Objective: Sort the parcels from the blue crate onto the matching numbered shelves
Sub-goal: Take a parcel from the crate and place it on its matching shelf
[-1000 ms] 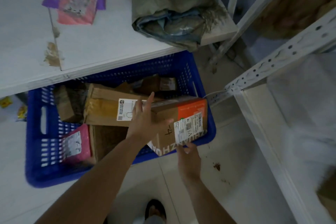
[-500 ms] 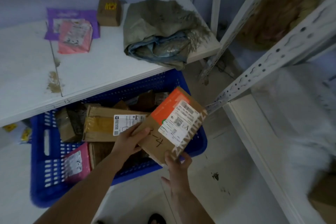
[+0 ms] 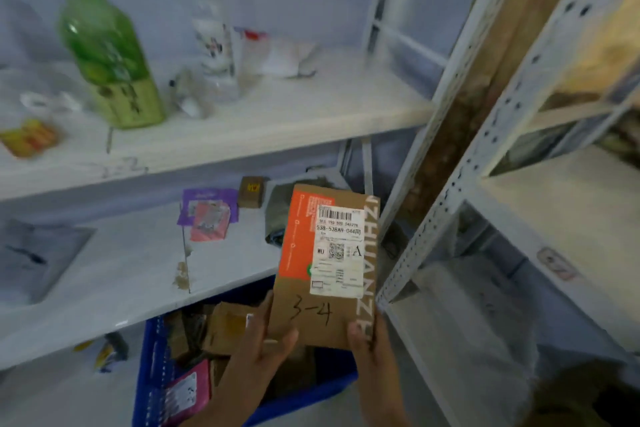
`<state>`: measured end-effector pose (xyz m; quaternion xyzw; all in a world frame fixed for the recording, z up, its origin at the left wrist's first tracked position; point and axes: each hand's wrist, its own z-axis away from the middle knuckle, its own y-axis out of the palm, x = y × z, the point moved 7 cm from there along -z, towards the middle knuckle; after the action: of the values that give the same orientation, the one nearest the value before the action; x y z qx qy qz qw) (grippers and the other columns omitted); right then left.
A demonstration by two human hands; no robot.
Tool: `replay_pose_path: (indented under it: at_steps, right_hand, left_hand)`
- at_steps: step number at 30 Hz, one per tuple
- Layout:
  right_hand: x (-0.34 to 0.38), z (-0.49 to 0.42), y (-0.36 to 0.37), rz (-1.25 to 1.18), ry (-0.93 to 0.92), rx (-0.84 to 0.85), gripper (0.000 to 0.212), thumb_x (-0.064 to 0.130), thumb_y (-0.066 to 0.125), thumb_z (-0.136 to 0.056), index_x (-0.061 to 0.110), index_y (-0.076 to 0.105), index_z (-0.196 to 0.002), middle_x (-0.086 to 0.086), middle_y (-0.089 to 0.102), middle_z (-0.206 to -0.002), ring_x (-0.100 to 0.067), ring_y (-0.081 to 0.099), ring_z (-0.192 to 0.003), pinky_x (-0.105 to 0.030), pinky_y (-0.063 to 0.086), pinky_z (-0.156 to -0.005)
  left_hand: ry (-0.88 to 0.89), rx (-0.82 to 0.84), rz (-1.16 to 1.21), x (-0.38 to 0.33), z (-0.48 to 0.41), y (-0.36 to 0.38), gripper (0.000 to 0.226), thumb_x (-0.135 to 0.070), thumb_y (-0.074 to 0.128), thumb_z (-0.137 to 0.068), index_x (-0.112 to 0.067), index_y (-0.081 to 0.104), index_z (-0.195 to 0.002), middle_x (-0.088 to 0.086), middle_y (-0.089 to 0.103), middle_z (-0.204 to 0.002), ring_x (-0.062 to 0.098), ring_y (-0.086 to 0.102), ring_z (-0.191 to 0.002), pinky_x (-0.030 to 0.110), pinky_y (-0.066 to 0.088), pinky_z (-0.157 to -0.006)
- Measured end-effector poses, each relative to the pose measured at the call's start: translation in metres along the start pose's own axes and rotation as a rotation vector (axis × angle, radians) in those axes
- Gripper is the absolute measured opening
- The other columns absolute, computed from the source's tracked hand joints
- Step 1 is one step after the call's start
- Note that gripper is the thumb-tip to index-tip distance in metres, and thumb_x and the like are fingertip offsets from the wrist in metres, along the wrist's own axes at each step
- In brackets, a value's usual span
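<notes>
I hold a brown cardboard parcel (image 3: 325,263) upright in front of me, with an orange panel, a white shipping label and "3-4" handwritten near its bottom. My left hand (image 3: 258,354) grips its lower left edge, thumb on the front. My right hand (image 3: 372,343) grips the lower right corner. Below sits the blue crate (image 3: 149,378) on the floor, with several brown boxes and a pink parcel (image 3: 188,392) inside. The lower white shelf (image 3: 114,274) carries a pink and purple parcel (image 3: 209,218), a small brown box (image 3: 252,191) and a grey bag.
The upper shelf (image 3: 277,121) bears a green bottle (image 3: 110,55), a clear bottle (image 3: 214,35) and small packets. A second white metal rack (image 3: 450,191) stands to the right, its perforated posts close to the parcel, with pale shelves (image 3: 561,218) behind.
The parcel has been lifted out of the crate and turned upright, label facing me. My view has swung upward, bringing the upper shelf into sight.
</notes>
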<state>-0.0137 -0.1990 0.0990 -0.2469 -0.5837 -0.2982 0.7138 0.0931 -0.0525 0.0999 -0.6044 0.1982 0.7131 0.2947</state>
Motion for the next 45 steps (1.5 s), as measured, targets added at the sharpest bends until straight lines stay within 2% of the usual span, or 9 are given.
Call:
replay_pose_path:
  at_steps: [4,7,9,11,14,17,29,38,45]
  right_hand:
    - [0.132,0.072,0.000,0.043,-0.291,0.020,0.060,0.036,0.052,-0.084,0.042,0.031,-0.140,0.023,0.047,-0.139,0.008,0.046,-0.124,-0.006,0.042,-0.096]
    - [0.239,0.143,-0.005,0.051,-0.477,0.066,0.061,0.042,0.055,-0.081,0.059,0.025,-0.132,0.039,0.053,-0.125,0.014,0.051,-0.115,-0.006,0.044,-0.092]
    - [0.311,0.197,-0.013,0.128,-0.625,0.051,0.060,0.048,0.055,-0.085,0.057,0.024,-0.136,0.037,0.054,-0.124,0.011,0.054,-0.113,-0.006,0.046,-0.088]
    - [0.378,0.253,-0.026,0.220,-0.768,-0.027,0.066,0.058,0.053,-0.084,0.048,0.023,-0.143,0.034,0.058,-0.120,0.010,0.058,-0.108,-0.005,0.047,-0.083]
    - [0.460,0.338,-0.056,0.367,-0.978,-0.231,0.071,0.063,0.050,-0.079,0.041,0.029,-0.143,0.029,0.062,-0.115,0.007,0.062,-0.100,-0.013,0.051,-0.080]
    - [0.509,0.415,-0.090,0.436,-1.106,-0.400,0.072,0.065,0.049,-0.077,0.036,0.035,-0.141,0.028,0.065,-0.108,0.006,0.066,-0.090,-0.021,0.055,-0.072]
    - [0.570,0.610,-0.236,0.517,-1.183,-0.777,0.080,0.071,0.057,-0.068,0.044,0.035,-0.140,0.030,0.061,-0.120,0.007,0.059,-0.109,-0.027,0.048,-0.092]
    - [0.570,0.728,-0.372,0.796,-1.063,-0.964,0.063,0.058,0.040,-0.088,0.049,0.016,-0.145,0.031,0.034,-0.144,0.010,0.039,-0.128,-0.019,0.036,-0.100]
    - [0.537,0.814,-0.493,0.787,-0.919,-1.235,0.055,0.037,0.045,-0.094,0.040,0.026,-0.146,0.024,0.039,-0.138,0.012,0.047,-0.116,-0.024,0.043,-0.098]
  left_hand:
    - [0.253,-0.052,-0.164,-0.125,0.062,-0.010,0.080,-0.036,0.064,-0.082,-0.040,0.015,-0.145,-0.025,0.040,-0.140,-0.010,0.040,-0.123,0.008,0.031,-0.098]
    - [0.531,-0.148,-0.214,-0.230,0.122,-0.027,0.076,-0.051,0.061,-0.080,-0.050,0.017,-0.142,-0.046,0.044,-0.125,-0.024,0.040,-0.115,-0.006,0.033,-0.087]
    - [0.687,-0.232,-0.217,-0.296,0.168,-0.038,0.074,-0.057,0.063,-0.077,-0.043,0.030,-0.142,-0.042,0.053,-0.116,-0.020,0.049,-0.108,0.002,0.042,-0.083]
    - [0.824,-0.282,-0.182,-0.359,0.213,-0.040,0.073,-0.061,0.066,-0.070,-0.038,0.044,-0.135,-0.036,0.060,-0.107,-0.014,0.056,-0.101,0.008,0.048,-0.078]
    - [1.007,-0.299,-0.135,-0.446,0.282,-0.031,0.058,-0.064,0.062,-0.060,-0.060,0.048,-0.116,-0.044,0.058,-0.101,-0.020,0.054,-0.096,0.001,0.044,-0.070]
    - [1.154,-0.167,-0.047,-0.508,0.344,-0.009,0.075,-0.065,0.063,-0.060,-0.040,0.051,-0.130,-0.041,0.061,-0.103,-0.018,0.056,-0.098,-0.004,0.040,-0.074]
    - [1.401,0.313,0.092,-0.601,0.501,0.146,0.060,-0.050,0.048,-0.086,-0.040,0.030,-0.143,-0.024,0.055,-0.130,-0.005,0.051,-0.120,0.025,0.044,-0.092]
    - [1.308,0.625,0.288,-0.610,0.581,0.326,0.051,-0.048,0.050,-0.090,-0.068,0.024,-0.130,-0.044,0.048,-0.125,-0.021,0.044,-0.115,0.016,0.036,-0.089]
    - [1.269,0.836,0.318,-0.603,0.658,0.479,0.068,-0.045,0.050,-0.084,-0.045,0.022,-0.145,-0.022,0.055,-0.132,0.001,0.052,-0.121,0.034,0.042,-0.104]
